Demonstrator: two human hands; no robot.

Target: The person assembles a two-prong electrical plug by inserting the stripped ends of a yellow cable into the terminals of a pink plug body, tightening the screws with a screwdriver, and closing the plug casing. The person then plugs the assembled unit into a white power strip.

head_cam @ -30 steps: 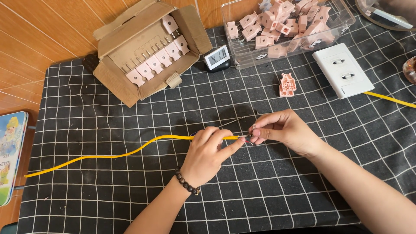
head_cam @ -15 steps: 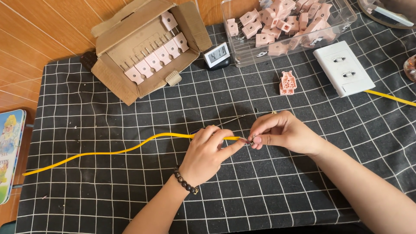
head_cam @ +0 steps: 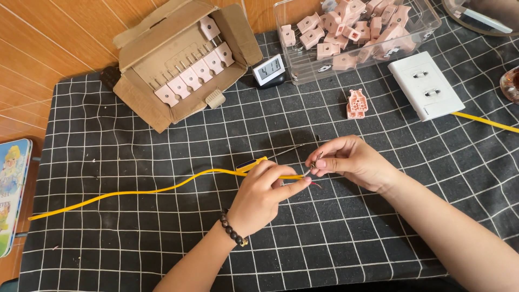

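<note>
Cable first: a yellow cable (head_cam: 135, 192) runs from the left edge of the cloth-covered surface (head_cam: 108, 254) toward the middle, its long axis roughly left to right with a slight rise, and it ends between the two hands. At the far left edge lies a colourful picture book (head_cam: 12, 194), half out of view. Above the cable, at upper left, an open brown cardboard box (head_cam: 178, 65) holds a row of pink plug pieces with metal prongs.

The left hand (head_cam: 265, 197), a dark bead bracelet at its wrist, is closed around the cable just short of its end. The right hand (head_cam: 351, 162) is pinched with thumb and forefinger on the bared wire tips, which are too small to read clearly. The hands sit almost touching, the left slightly nearer the person. A yellow-handled screwdriver (head_cam: 259, 161) lies just behind the left hand, its shaft pointing right.

Further right along the back sit a small black-framed digital clock (head_cam: 268, 70), a clear plastic tub (head_cam: 357, 38) of loose pink plug parts, one pink plug part (head_cam: 356, 104) alone on the cloth, and a white wall socket plate (head_cam: 427, 86) with a second yellow lead (head_cam: 486, 122) running off right.
</note>
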